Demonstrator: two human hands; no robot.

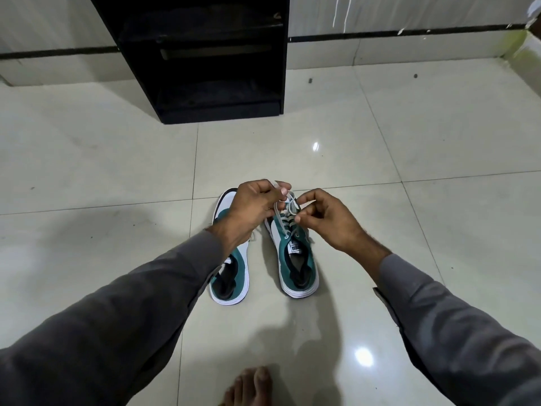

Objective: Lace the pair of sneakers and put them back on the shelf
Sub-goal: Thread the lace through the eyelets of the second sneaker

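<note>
Two green and white sneakers stand side by side on the tiled floor, toes pointing away from me. Over the front of the right sneaker (295, 259) both hands work a white lace (288, 210). My left hand (251, 205) pinches one lace end and pulls it up. My right hand (328, 219) pinches the other strand just above the eyelets. The left sneaker (231, 276) is partly hidden under my left forearm. The black shelf (210, 57) stands against the wall straight ahead.
The glossy cream floor tiles (409, 136) spread around the shoes on all sides. My bare foot (251, 388) shows at the bottom edge. A pale wall with a dark stripe (409, 33) runs behind the shelf.
</note>
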